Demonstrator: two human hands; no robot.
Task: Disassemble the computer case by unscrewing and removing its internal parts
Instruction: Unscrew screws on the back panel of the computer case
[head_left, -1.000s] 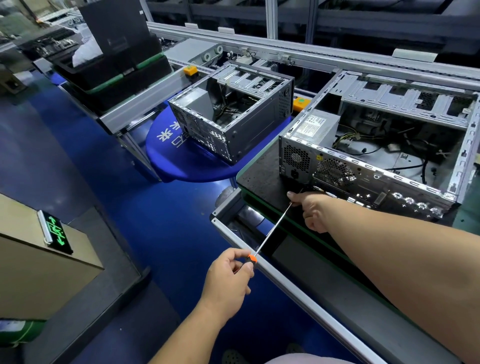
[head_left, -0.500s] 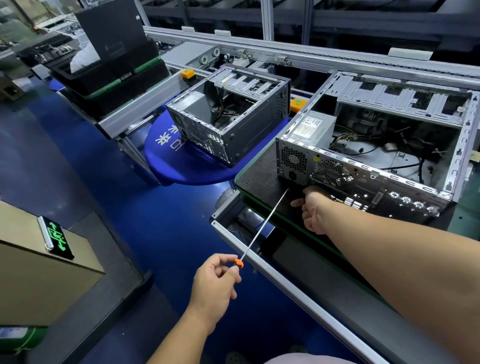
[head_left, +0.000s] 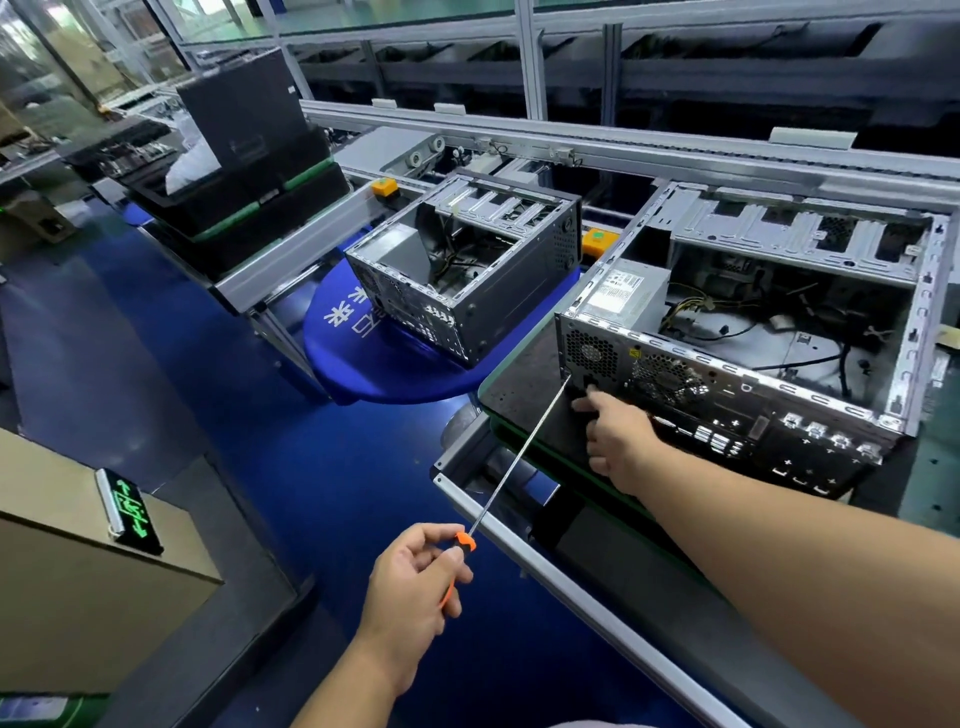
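Nearest you, your left hand (head_left: 415, 587) has its fingers (head_left: 436, 535) curled round the orange handle of the long screwdriver (head_left: 514, 462), whose thin shaft runs up and away to the lower left corner of the computer case's rear panel. Further out, your right hand (head_left: 618, 441) reaches to that same panel, forefinger straight and touching it just beside the tip, the other fingers loosely bent and holding nothing. The computer case (head_left: 727, 364) lies open-side up on the dark desk (head_left: 519, 374), its power supply (head_left: 623, 296) in the near left corner with loose cables behind it. You look to be starting on the screws that hold the power supply. Next, seat the tip squarely in the screw head; the long shaft will wander, so steady it with the right hand. Beyond, a second case (head_left: 467, 291) stands on a blue round table (head_left: 374, 374).
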